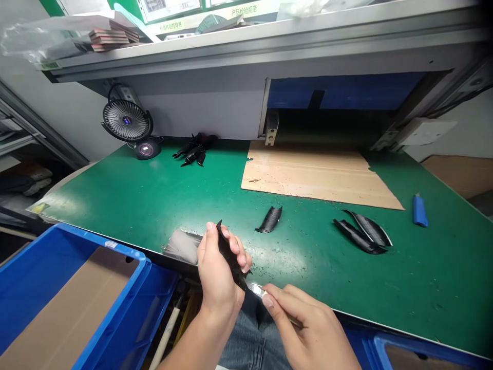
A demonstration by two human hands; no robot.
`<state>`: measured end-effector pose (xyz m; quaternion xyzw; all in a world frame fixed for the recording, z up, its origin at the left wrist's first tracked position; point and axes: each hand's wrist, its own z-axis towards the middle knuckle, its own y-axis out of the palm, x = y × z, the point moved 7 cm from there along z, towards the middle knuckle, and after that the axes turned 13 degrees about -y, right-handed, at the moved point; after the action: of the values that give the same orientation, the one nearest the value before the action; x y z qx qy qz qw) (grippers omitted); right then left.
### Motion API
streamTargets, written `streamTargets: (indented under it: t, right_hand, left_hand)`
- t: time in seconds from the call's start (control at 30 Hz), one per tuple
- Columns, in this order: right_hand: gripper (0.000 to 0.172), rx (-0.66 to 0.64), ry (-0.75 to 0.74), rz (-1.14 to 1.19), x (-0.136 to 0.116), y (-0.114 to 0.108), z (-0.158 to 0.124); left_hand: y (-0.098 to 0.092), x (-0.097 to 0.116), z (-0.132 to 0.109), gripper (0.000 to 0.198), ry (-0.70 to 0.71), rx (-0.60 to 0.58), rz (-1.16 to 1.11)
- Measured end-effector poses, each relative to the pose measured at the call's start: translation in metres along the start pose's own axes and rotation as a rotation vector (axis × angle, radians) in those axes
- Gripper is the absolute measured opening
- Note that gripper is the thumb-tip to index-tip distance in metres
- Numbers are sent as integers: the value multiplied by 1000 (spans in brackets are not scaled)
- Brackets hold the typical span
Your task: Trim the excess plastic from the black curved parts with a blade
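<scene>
My left hand (219,267) is wrapped round a curved black plastic part (230,253), its pointed end sticking up past the fingers. In my right hand (304,321) is a knife (256,289) with a shiny metal front, held between thumb and fingers. Its tip meets the lower end of the black part, close to my left palm. A single similar black piece (269,220) lies on the green table beyond my hands. Farther right, two longer curved black pieces (362,234) lie side by side.
Small dark shavings dot the green table (185,195). A cardboard sheet (308,174) lies at the back, a blue object (419,210) at the right. Several black parts (195,150) are piled near a small fan (128,121). A blue crate (138,262) stands at the left below a shelf (246,46).
</scene>
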<state>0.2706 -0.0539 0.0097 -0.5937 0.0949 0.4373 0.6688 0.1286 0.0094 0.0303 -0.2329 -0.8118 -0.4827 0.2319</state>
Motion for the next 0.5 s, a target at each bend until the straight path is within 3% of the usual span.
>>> streamTargets:
  t: [0.27,0.5]
  right_hand:
    - [30,52,-12,-177,-6,-3,-1]
    - [24,220,-124,-430,-22,-6,-5]
  left_hand:
    - [-1,2,-3,34,29,11,61]
    - [-6,1,1,32,23,58,34]
